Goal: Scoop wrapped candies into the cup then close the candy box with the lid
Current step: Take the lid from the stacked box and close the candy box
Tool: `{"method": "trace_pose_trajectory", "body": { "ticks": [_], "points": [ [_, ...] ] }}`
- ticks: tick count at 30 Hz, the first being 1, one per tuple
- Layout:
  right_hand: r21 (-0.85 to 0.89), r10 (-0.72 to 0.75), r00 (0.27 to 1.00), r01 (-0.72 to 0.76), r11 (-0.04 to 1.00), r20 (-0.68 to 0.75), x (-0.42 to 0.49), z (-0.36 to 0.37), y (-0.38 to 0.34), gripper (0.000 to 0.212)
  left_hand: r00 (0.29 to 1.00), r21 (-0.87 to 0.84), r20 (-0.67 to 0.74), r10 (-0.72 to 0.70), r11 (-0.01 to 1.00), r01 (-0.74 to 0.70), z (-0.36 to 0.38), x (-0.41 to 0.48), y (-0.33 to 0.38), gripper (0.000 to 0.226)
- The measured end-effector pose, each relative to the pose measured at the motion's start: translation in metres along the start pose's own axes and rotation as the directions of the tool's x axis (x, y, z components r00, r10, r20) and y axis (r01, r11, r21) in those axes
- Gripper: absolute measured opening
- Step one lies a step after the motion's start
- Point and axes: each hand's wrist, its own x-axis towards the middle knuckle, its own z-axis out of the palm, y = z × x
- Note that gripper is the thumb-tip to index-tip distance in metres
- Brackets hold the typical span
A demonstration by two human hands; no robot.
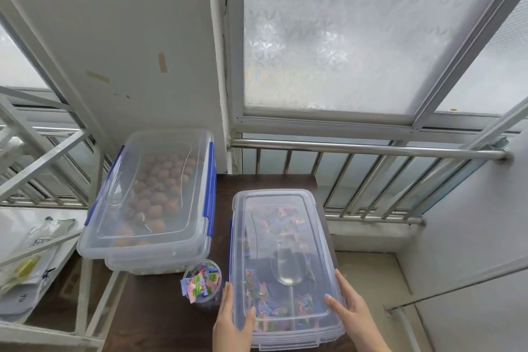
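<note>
Second clear storage box (pixel 148 200), blue side clips, lid on, held round brown items; you had it at the dark table's (pixel 160 320) far left corner, overhanging a white metal frame (pixel 85 288). Left of it you kept grey plastic bags (pixel 25 274) on a lower surface. Behind stood a white wall panel (pixel 114 37), frosted window glass (pixel 357 31) and a steel railing (pixel 365 151).

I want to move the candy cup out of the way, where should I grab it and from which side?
Grip the cup around its clear side wall below the rim, coming from its left, where the dark table is bare. Candies heap above the rim, the candy box crowds its right, and the other box sits behind.
</note>
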Motion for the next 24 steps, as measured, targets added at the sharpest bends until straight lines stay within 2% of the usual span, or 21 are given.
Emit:
{"method": "trace_pose_trajectory", "body": {
  "ticks": [13,24],
  "points": [
    [-0.058,0.004,1.000,-0.005,0.998,-0.029,0.002,0.002,0.020,0.070,0.999,0.078,-0.037,0.033,0.997,-0.030,0.017,-0.003,-0.024,0.086],
    [-0.031,-0.005,0.995,0.002,1.000,-0.101,-0.006,0.006,0.027,0.072,1.000,0.027,0.020,0.013,1.000,-0.013,0.010,0.006,-0.023,0.083]
  ]
}}
